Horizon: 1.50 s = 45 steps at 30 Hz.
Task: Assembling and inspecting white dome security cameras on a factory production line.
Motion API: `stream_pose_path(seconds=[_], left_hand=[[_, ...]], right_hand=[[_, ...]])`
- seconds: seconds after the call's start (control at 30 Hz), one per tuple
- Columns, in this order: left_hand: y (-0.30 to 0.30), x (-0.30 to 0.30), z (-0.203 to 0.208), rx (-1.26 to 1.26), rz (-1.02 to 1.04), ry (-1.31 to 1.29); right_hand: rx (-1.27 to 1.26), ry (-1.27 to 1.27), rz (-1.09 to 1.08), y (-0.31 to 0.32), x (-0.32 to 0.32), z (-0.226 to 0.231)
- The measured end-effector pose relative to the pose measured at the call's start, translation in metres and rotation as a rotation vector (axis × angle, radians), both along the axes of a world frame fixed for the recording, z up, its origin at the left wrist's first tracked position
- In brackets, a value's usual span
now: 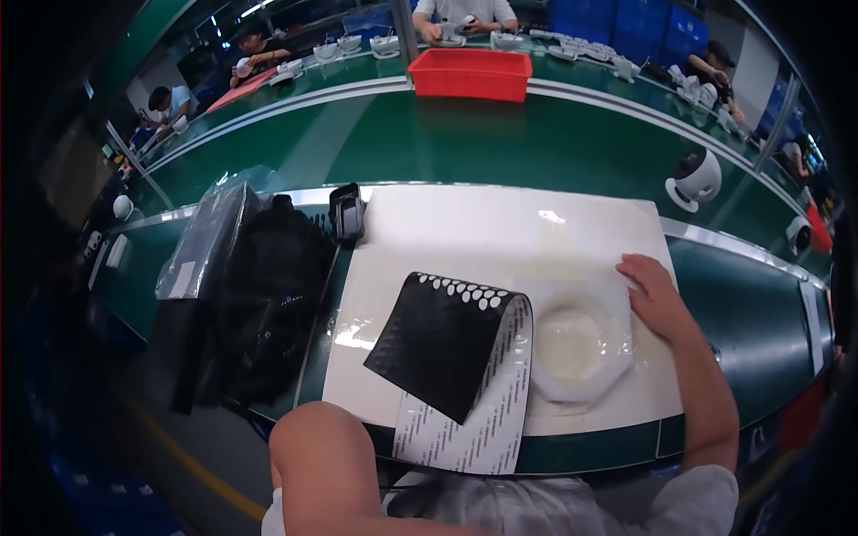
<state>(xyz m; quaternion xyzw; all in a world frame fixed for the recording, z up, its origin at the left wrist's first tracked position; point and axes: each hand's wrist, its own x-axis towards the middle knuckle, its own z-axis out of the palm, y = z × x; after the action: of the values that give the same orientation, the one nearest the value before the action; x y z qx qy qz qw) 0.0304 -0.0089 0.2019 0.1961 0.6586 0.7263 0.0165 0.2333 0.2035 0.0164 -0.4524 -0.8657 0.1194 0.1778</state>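
My right hand [652,293] rests on the white board [447,223] near its right edge, fingers stretched out and nothing seen in them. Just left of it lies a whitish, translucent ring [547,386] with an octagonal outline and a round middle; it may touch the fingertips, I cannot tell. Further left is a black sheet [438,344] of round adhesive pads, folded over so its printed white backing [460,438] shows and hangs past the board's near edge. White ovals line the sheet's far edge. My left arm bends at the lower left; its hand is out of view.
Left of the board lie a black bag [273,295], a plastic-wrapped box [206,241] and a small black case [347,214]. Beyond are a red bin [469,76] and a white camera-like device [695,179]. Other people work across the green bench [402,134].
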Motion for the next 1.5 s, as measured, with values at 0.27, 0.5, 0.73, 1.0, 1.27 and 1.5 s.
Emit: stream_pose_path(seconds=[0.27, 0.5, 0.73, 1.0, 1.27, 1.5], left_hand=[[0.000, 0.021, -0.010, 0.097, 0.038, 0.020], [0.000, 0.015, -0.015, 0.274, -0.098, 0.037], [0.004, 0.011, -0.020, 0.454, -0.275, 0.059], [0.005, 0.004, -0.026, 0.674, -0.462, 0.074], [0.004, -0.010, -0.033, 0.898, -0.610, 0.102], [0.003, -0.023, -0.040, 1.094, -0.745, 0.124]], right_hand=[[-0.055, 0.024, -0.023, -0.001, -0.007, 0.003], [-0.046, 0.025, -0.007, 0.001, -0.007, 0.000], [-0.049, 0.041, -0.015, -0.002, -0.005, 0.002], [-0.055, 0.006, -0.021, 0.001, -0.007, 0.000], [-0.051, 0.009, -0.021, 0.000, -0.008, 0.001], [-0.048, 0.018, -0.024, 0.000, -0.007, 0.000]])
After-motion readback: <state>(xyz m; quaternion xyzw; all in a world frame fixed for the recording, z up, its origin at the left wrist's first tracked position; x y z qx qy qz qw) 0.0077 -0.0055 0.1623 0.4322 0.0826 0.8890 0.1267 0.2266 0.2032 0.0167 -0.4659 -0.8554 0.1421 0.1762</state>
